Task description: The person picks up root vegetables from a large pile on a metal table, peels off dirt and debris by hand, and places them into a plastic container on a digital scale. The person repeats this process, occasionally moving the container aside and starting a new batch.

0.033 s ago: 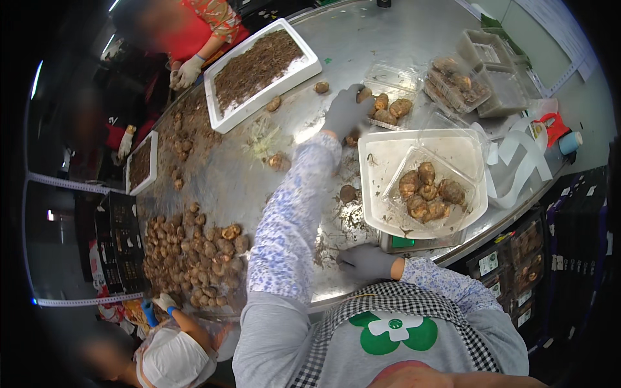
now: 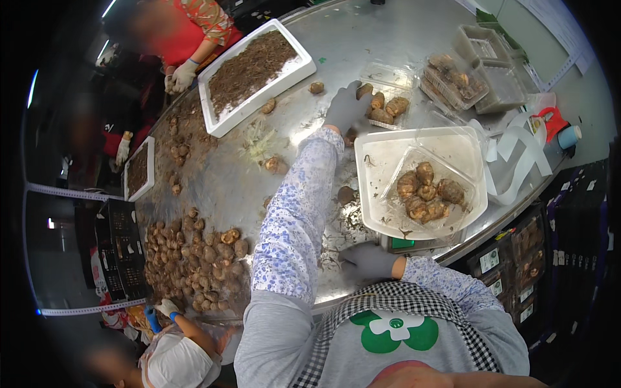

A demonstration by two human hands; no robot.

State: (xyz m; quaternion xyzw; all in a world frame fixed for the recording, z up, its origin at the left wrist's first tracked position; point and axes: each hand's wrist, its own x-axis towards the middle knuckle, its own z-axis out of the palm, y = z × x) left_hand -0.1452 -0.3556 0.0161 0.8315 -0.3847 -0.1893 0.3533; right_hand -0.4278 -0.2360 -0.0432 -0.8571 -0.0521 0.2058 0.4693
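Note:
My left hand, in a grey glove, is stretched far across the steel table. It rests beside a clear tray holding a few brown tubers; whether it grips one is hidden. My right hand, also gloved, lies on the near table edge with nothing in it, next to a scale. On the scale sits a white tray with a clear open box of several tubers. A loose tuber lies beside my left sleeve.
A white foam tray of soil stands at the back, where a person's white-gloved hand works. A big tuber pile lies left, near another person's blue-gloved hand. Stacked clear boxes and a red tape dispenser stand right.

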